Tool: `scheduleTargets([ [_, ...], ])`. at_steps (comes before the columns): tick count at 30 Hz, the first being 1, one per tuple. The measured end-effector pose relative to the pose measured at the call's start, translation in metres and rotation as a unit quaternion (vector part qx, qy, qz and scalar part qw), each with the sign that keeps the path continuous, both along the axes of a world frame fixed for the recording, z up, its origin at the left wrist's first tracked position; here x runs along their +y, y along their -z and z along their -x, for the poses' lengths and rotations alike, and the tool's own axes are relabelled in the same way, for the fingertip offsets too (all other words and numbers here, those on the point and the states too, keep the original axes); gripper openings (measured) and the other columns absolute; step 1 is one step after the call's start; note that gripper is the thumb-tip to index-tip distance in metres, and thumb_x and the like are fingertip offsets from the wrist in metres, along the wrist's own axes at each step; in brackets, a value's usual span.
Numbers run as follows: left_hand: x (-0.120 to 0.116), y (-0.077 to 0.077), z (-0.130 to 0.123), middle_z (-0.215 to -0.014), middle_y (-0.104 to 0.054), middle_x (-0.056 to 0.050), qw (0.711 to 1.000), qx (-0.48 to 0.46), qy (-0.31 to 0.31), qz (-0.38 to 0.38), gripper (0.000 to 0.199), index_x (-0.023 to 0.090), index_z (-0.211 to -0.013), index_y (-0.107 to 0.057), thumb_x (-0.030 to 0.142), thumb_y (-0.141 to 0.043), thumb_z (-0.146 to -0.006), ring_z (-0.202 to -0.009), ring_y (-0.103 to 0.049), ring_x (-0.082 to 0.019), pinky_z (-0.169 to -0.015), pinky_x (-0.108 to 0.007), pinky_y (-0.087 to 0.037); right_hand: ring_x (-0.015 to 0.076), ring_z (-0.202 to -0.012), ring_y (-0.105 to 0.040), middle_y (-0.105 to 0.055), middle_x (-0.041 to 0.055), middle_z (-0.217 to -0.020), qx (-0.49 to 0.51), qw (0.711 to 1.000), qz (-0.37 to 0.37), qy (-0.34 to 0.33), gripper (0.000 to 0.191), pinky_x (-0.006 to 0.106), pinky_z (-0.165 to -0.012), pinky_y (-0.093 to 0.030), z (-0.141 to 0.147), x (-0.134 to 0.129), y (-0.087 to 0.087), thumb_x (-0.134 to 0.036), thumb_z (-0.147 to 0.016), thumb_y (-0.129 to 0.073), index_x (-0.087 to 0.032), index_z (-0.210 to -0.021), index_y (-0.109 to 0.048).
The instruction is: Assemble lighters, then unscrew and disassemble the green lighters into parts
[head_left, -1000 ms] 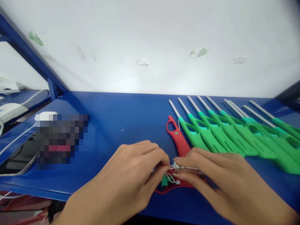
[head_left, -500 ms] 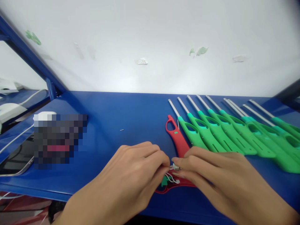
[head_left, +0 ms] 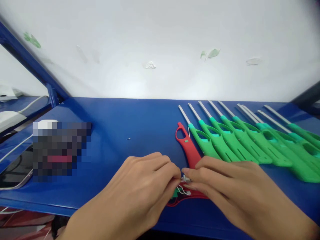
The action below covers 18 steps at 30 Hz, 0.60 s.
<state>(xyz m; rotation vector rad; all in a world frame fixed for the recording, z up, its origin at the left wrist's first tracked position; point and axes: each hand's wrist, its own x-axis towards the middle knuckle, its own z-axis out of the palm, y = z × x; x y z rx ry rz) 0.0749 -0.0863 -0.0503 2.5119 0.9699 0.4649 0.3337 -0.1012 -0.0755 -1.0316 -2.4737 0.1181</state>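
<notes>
A red casing half (head_left: 197, 194) lies near the front edge of the blue shelf, with thin white wires (head_left: 183, 191) and a green part (head_left: 174, 193) inside. My left hand (head_left: 142, 186) is closed in a pinch over its left part; what its fingertips hold is hidden. On the right, my right hand (head_left: 230, 186) grips a small whitish part (head_left: 185, 178) between thumb and fingers, close to the left fingertips. Behind the hands lies another red casing half (head_left: 189, 150) with a ring-shaped opening, its lower end partly covered by my right hand.
Several green lighters (head_left: 232, 138) with metal tubes lie in a row at the right. A small screw (head_left: 128, 138) is on the blue shelf (head_left: 110, 126). At the left are a phone (head_left: 16, 170) and a pixelated dark object (head_left: 60, 150). A white wall (head_left: 150, 33) stands behind.
The whole view has shifted slightly. Both hands stay over the red casing half, with their fingers almost unmoved.
</notes>
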Motion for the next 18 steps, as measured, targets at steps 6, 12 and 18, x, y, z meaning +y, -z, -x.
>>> scheduleTargets([
  [6,-0.0009,0.0025,0.0028,-0.098,-0.065,0.005,0.999,0.032,0.013,-0.007,0.014,0.025,-0.111,-0.062,0.017,-0.051,-0.115,-0.087,-0.056,-0.018,-0.072,-0.037,-0.033,0.0113,-0.072,-0.068,-0.075,0.0007,-0.101,-0.027,0.999,0.013,-0.013,0.019,0.027,-0.059,-0.04,-0.0001,-0.0012,0.0005,-0.015,-0.11,-0.054,-0.025,-0.115,-0.07],
  [12,-0.0008,0.0014,0.0032,-0.097,-0.065,0.004,1.0,0.016,0.011,0.005,0.015,0.024,-0.11,-0.062,0.019,-0.049,-0.116,-0.085,-0.056,-0.018,-0.072,-0.037,-0.034,0.0113,-0.066,-0.066,-0.074,-0.0009,-0.094,-0.036,0.999,0.005,-0.001,0.018,0.028,-0.055,-0.039,0.0026,0.0019,-0.0007,-0.019,-0.111,-0.053,-0.025,-0.115,-0.07],
  [18,0.0033,-0.0013,0.005,-0.101,-0.068,0.006,0.999,-0.013,-0.005,0.044,0.013,0.027,-0.109,-0.063,0.023,-0.054,-0.116,-0.09,-0.061,-0.015,-0.078,-0.034,-0.039,0.0109,-0.064,-0.066,-0.074,-0.0004,-0.091,-0.005,1.0,0.01,0.013,0.018,0.026,-0.056,-0.041,0.0033,0.0025,-0.0012,-0.03,-0.114,-0.054,-0.026,-0.114,-0.072],
])
